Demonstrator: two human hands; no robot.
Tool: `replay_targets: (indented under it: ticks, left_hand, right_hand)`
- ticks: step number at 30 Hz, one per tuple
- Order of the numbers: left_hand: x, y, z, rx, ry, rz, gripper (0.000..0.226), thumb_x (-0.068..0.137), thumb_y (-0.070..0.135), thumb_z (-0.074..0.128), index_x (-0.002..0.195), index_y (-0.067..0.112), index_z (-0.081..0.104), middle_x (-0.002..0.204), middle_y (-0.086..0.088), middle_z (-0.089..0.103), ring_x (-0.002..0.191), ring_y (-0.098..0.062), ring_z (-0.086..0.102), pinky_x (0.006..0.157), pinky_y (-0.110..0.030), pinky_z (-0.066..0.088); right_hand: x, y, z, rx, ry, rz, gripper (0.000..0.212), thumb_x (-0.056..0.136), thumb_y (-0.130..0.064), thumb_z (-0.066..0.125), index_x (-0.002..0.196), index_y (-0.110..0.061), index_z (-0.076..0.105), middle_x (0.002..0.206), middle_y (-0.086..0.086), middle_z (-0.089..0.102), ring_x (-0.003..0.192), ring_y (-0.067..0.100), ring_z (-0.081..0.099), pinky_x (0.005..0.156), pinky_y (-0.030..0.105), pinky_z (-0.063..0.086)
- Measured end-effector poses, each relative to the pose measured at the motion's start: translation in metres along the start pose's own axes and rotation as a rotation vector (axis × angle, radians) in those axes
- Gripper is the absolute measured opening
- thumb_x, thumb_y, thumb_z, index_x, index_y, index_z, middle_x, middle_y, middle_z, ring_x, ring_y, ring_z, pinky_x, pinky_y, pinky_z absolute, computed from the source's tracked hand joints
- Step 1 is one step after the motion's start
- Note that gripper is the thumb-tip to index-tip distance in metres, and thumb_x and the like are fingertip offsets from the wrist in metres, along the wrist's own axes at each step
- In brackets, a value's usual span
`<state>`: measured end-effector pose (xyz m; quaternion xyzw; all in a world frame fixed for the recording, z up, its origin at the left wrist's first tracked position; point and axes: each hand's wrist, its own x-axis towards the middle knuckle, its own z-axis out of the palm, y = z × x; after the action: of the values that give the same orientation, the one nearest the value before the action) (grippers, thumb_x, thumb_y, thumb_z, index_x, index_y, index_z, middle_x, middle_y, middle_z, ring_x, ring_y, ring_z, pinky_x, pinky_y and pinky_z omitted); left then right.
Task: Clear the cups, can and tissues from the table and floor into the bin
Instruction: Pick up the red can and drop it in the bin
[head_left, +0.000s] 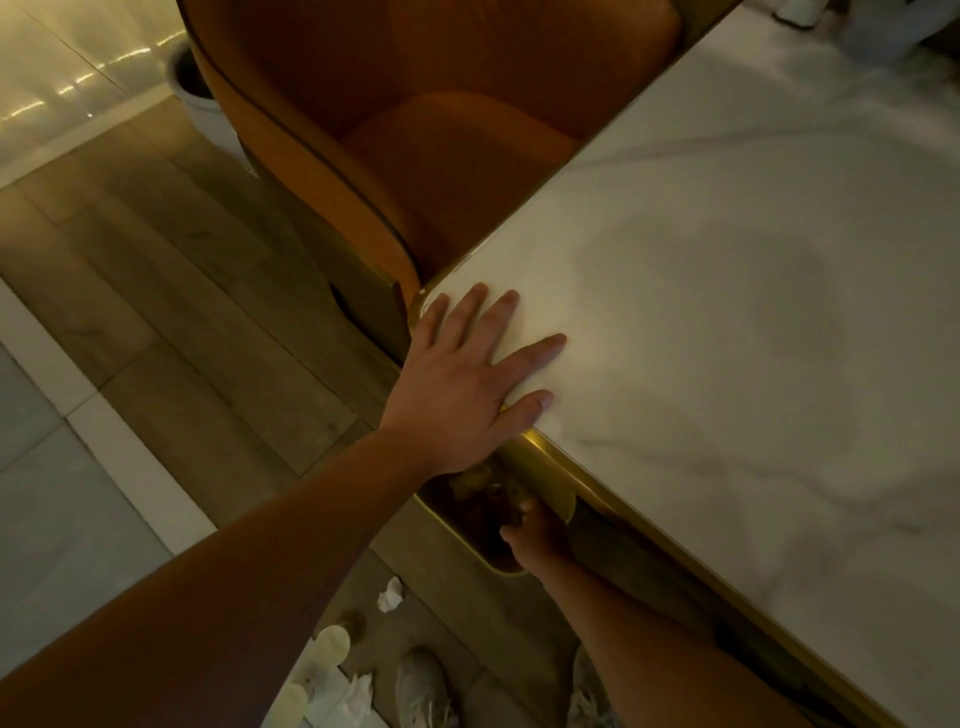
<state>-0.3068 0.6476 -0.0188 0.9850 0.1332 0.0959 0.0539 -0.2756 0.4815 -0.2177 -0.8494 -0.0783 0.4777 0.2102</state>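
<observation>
My left hand (462, 374) lies flat with fingers spread on the corner of the white marble table (727, 338), holding nothing. Below the table's gold edge, my right hand (537, 535) reaches into the mouth of a gold-rimmed bin (457, 535) that holds brownish rubbish. Its fingers are curled and partly hidden, so whether they grip anything is unclear. On the floor near my feet lie a crumpled tissue (389, 595), a pale paper cup (332, 644), a second cup (291, 701) and flat tissues (348, 693). A dim round object (353, 621) beside the cup may be the can.
An orange upholstered chair (415, 130) stands against the table's far side. A white round pot (200, 104) sits behind it on the floor. My two pale shoes (421, 686) are beside the litter. The floor is wood planks bordered by pale tiles.
</observation>
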Motion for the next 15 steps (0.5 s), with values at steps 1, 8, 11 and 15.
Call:
replay_targets:
  ticks: [1,8,11,15]
  left_hand:
    - [0.0,0.0,0.0,0.0,-0.003,0.0,0.053,0.094,0.064,0.031,0.143,0.045,0.035,0.157,-0.009,0.03,0.147,-0.033,0.017,0.116,-0.056,0.015]
    - [0.0,0.001,-0.002,-0.042,-0.022,-0.014,0.054,0.093,0.063,0.033,0.143,0.044,0.035,0.158,-0.007,0.028,0.148,-0.032,0.015,0.118,-0.055,0.012]
    - [-0.005,0.002,-0.009,-0.216,0.011,-0.105,0.051,0.094,0.052,0.043,0.141,0.032,0.043,0.153,-0.006,0.038,0.147,-0.026,0.023,0.117,-0.056,0.017]
    - [-0.052,0.002,-0.02,-0.408,0.211,-0.308,0.044,0.093,0.037,0.053,0.134,0.023,0.051,0.139,-0.005,0.05,0.133,-0.019,0.04,0.108,-0.052,0.036]
  right_hand:
    - [-0.001,0.001,-0.002,0.014,-0.001,0.003,0.047,0.092,-0.018,0.058,0.138,-0.017,0.045,0.137,0.009,0.052,0.121,0.027,0.057,0.091,0.034,0.052]
    - [-0.018,-0.011,-0.013,-0.033,0.027,-0.124,0.019,0.092,-0.019,0.057,0.11,-0.017,0.057,0.11,0.007,0.066,0.102,0.023,0.064,0.084,0.034,0.056]
    - [-0.035,-0.023,-0.018,-0.061,0.047,-0.186,0.006,0.093,-0.02,0.056,0.099,-0.022,0.055,0.1,0.005,0.068,0.095,0.021,0.066,0.081,0.035,0.057]
    - [-0.06,-0.047,-0.022,-0.168,0.046,-0.276,0.023,0.095,-0.026,0.055,0.116,-0.017,0.057,0.106,0.003,0.07,0.096,0.019,0.066,0.072,0.025,0.049]
